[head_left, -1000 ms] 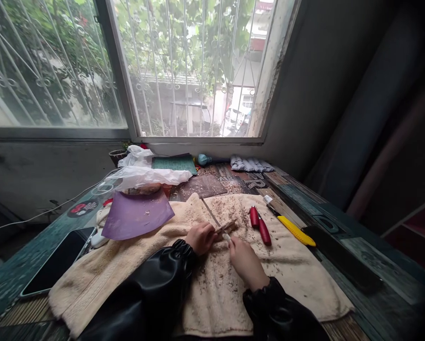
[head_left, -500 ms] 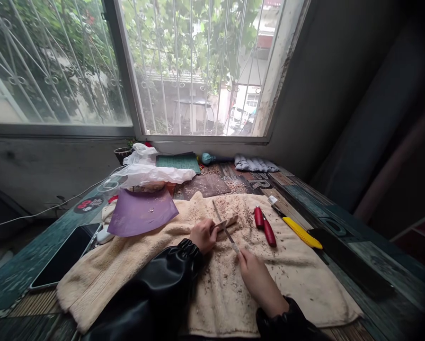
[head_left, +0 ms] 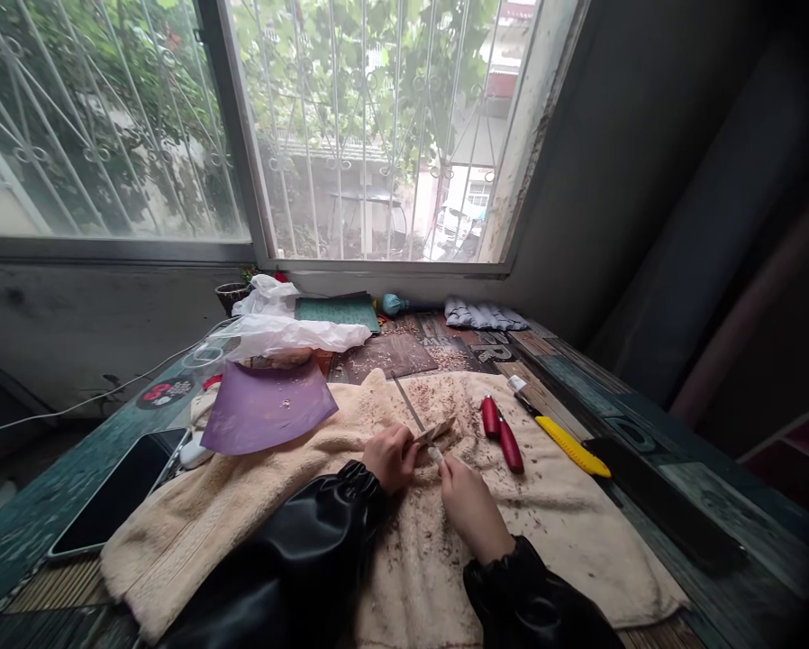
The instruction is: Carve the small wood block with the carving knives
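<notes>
My left hand (head_left: 389, 458) is closed around a small piece of wood (head_left: 440, 431), which points to the right over the towel. In my right hand (head_left: 470, 500) is the pale handle of a thin, long file (head_left: 410, 406). The file lies across the wood, its far end angled away to the left. Both hands are over a beige towel (head_left: 256, 509) strewn with wood shavings. To the right of the wood lie two red-handled tools (head_left: 508, 442), their kind unclear.
A yellow-handled knife (head_left: 570, 443) lies at the right, beside a long dark bar (head_left: 668, 500). On the left are a purple sheet (head_left: 269, 410), a phone (head_left: 121, 491) and a white plastic bag (head_left: 296, 333). A green mat (head_left: 337, 313) is near the window.
My right hand has moved forward and left, sliding the file farther across the wood. My left hand stays in nearly the same place with its grip kept.
</notes>
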Demonstrator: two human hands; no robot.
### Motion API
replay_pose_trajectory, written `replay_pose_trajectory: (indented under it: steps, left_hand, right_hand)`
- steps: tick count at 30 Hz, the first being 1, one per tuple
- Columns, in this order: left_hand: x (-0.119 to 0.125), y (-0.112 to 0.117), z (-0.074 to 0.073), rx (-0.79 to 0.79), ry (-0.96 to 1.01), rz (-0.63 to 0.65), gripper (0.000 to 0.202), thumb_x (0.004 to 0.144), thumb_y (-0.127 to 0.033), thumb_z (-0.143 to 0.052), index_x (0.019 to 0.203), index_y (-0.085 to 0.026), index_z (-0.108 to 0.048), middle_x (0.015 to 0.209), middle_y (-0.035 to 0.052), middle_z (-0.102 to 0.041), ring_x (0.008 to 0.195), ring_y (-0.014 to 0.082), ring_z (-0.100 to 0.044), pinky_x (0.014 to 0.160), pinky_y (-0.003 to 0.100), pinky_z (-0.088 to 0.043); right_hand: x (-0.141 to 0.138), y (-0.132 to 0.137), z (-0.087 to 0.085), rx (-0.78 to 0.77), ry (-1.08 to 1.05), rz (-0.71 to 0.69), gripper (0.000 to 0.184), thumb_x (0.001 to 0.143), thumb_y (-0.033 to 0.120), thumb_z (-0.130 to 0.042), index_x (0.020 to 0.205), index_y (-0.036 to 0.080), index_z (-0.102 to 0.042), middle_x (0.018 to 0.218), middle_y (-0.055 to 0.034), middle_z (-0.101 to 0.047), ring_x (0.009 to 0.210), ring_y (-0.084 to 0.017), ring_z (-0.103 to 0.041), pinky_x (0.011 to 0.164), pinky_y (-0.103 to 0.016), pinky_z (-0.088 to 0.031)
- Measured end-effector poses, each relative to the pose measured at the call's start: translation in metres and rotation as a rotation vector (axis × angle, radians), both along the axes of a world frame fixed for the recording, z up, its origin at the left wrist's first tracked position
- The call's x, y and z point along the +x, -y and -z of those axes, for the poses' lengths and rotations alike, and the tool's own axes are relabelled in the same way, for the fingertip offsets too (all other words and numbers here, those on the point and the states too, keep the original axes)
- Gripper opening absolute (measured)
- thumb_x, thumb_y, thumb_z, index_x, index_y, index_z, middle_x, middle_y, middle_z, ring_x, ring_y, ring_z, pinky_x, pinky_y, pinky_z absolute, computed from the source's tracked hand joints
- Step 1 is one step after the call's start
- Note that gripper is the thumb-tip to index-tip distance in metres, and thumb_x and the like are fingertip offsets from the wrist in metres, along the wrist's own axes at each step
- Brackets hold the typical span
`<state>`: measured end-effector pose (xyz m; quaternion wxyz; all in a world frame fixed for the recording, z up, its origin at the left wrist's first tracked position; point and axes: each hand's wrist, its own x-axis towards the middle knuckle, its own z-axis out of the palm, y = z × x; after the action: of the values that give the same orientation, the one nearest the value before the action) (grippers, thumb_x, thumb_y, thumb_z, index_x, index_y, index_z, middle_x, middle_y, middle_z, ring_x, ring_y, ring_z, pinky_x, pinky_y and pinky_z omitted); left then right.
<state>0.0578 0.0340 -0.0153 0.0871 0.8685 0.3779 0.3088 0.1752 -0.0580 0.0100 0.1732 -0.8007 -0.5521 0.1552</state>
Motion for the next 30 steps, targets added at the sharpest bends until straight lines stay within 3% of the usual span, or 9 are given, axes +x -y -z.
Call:
replay_pose_trajectory:
  steps: [4,8,12,19,25,30]
  left_hand:
    - [-0.004,-0.008,0.000,-0.030,0.026,-0.097,0.015,0.078,-0.030,-0.045,0.070,-0.018,-0.049,0.068,0.0020,-0.055,0.062,0.0135,-0.051,0.056,0.024,-0.037]
    - [-0.007,-0.013,0.002,-0.014,0.045,0.017,0.015,0.079,-0.029,-0.045,0.070,-0.018,-0.049,0.069,0.0021,-0.055,0.062,0.0125,-0.050,0.056,0.023,-0.037]
    - [-0.010,-0.019,0.003,-0.019,0.082,0.112,0.015,0.079,-0.028,-0.044,0.070,-0.017,-0.050,0.068,0.0019,-0.055,0.060,0.0112,-0.049,0.056,0.022,-0.038]
    - [-0.014,-0.024,0.004,-0.013,0.095,0.066,0.015,0.079,-0.029,-0.045,0.071,-0.018,-0.050,0.068,0.0016,-0.054,0.060,0.0118,-0.050,0.057,0.023,-0.039]
    - [-0.011,-0.021,0.005,-0.003,0.091,-0.009,0.015,0.079,-0.030,-0.045,0.073,-0.018,-0.052,0.071,0.0028,-0.056,0.064,0.0137,-0.052,0.060,0.025,-0.040]
    - [-0.009,-0.016,0.003,0.004,0.090,0.116,0.014,0.080,-0.027,-0.044,0.075,-0.018,-0.054,0.071,0.0029,-0.057,0.066,0.0133,-0.052,0.060,0.024,-0.040]
  right_hand:
    - [0.004,0.028,0.006,-0.018,-0.033,-0.030,0.028,0.086,0.023,-0.027,0.076,0.019,-0.054,0.071,-0.0055,-0.062,0.068,-0.015,-0.056,0.057,-0.022,-0.029]
    - [0.014,0.056,0.015,-0.025,-0.061,-0.010,0.028,0.085,0.026,-0.027,0.076,0.020,-0.052,0.070,-0.0049,-0.062,0.068,-0.016,-0.056,0.058,-0.022,-0.031]
    - [0.018,0.050,0.014,-0.025,-0.051,0.008,0.029,0.085,0.025,-0.026,0.074,0.020,-0.053,0.070,-0.0057,-0.063,0.069,-0.016,-0.056,0.059,-0.023,-0.031]
    - [0.026,0.025,0.006,-0.002,-0.036,0.016,0.027,0.084,0.023,-0.030,0.078,0.018,-0.056,0.077,-0.0079,-0.064,0.074,-0.017,-0.057,0.060,-0.022,-0.031]
    - [0.015,0.044,0.009,0.012,-0.103,-0.010,0.029,0.086,0.027,-0.027,0.079,0.020,-0.054,0.075,-0.0051,-0.064,0.072,-0.015,-0.057,0.059,-0.021,-0.031]
    - [0.010,0.056,0.011,-0.012,-0.070,0.015,0.029,0.086,0.028,-0.026,0.079,0.021,-0.053,0.072,-0.0049,-0.063,0.070,-0.016,-0.056,0.057,-0.022,-0.030]
